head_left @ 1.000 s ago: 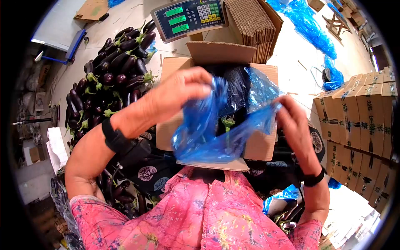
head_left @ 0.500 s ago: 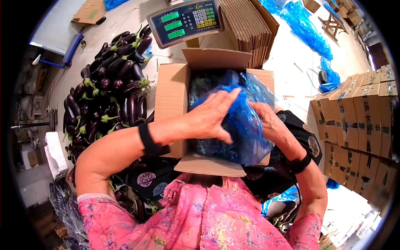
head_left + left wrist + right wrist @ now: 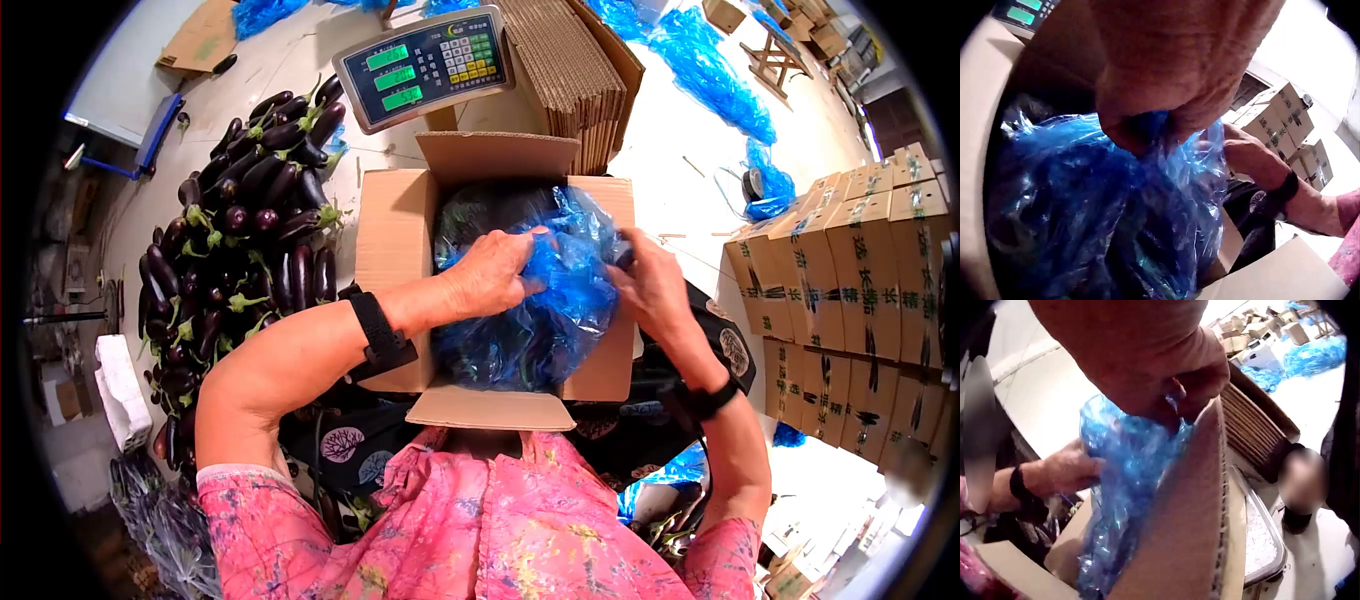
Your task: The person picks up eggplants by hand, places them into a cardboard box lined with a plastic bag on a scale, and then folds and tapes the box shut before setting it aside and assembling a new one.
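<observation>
Left hand [image 3: 490,275] and right hand [image 3: 655,287] pinch a crinkled blue plastic bag [image 3: 572,275], apparently bunching it within the brown cardboard box [image 3: 393,240].

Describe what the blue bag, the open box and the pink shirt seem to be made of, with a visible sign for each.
Blue bag: thin, glossy film, most likely plastic; it crinkles, catches bright highlights and lets dark shapes show through.
Open box: matte brown corrugated cardboard, judging by the ridged edge.
Pink shirt: soft, dull cloth, judging by its folds; cotton or synthetic, I cannot tell.
</observation>
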Demonstrator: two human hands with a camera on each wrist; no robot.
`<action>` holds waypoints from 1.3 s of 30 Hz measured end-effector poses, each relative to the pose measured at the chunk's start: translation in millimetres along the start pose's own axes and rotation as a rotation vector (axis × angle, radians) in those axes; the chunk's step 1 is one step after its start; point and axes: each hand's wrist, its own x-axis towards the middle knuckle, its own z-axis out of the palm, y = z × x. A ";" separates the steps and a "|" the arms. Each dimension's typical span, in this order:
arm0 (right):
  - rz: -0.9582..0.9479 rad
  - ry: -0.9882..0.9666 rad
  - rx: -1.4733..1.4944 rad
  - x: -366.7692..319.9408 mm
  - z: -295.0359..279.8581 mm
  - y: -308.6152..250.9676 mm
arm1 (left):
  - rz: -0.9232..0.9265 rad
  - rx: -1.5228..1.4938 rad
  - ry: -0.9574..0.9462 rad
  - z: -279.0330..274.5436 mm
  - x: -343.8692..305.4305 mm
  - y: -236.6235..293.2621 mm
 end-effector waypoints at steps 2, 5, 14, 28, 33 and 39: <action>-0.086 -0.068 -0.142 13.5 12.3 -18.4 | -0.045 0.008 -0.045 -6.5 4.5 12.6; -0.247 -0.238 0.382 31.2 27.2 -36.7 | -0.118 0.031 -0.087 -16.6 5.1 24.5; -0.077 -0.251 0.402 -8.8 -3.9 -47.3 | -0.223 0.158 0.090 -38.1 -3.6 -29.8; -0.490 0.328 -0.056 16.6 107.9 -34.9 | -0.078 0.338 -0.023 -86.1 -8.0 13.2; -0.242 0.041 0.556 24.2 106.6 -29.5 | 0.094 0.419 -0.180 -52.7 8.5 -15.9; -0.378 -0.033 0.274 42.8 63.9 -25.1 | 0.079 0.444 0.014 -65.7 -14.7 -20.9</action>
